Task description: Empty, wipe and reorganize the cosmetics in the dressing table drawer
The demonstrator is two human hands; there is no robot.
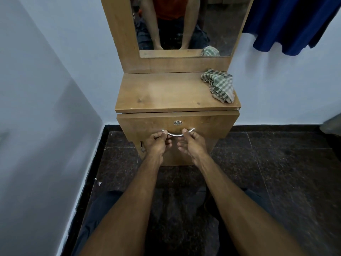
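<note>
A wooden dressing table stands against the wall, its drawer front [206, 124] showing a round lock and a curved metal handle [176, 134]. My left hand [158, 143] grips the handle's left end with curled fingers. My right hand [191, 144] grips its right end the same way. A narrow gap shows between the drawer front and the table top [166, 93]. The drawer's inside and any cosmetics are hidden. A green checked cloth [220, 85] lies crumpled on the top's right rear corner.
A mirror [184, 24] rises behind the top and reflects my arms and the cloth. Blue fabric [295, 24] hangs at the upper right. Pale walls close in left and behind. Dark stone floor [276, 172] spreads around my knees.
</note>
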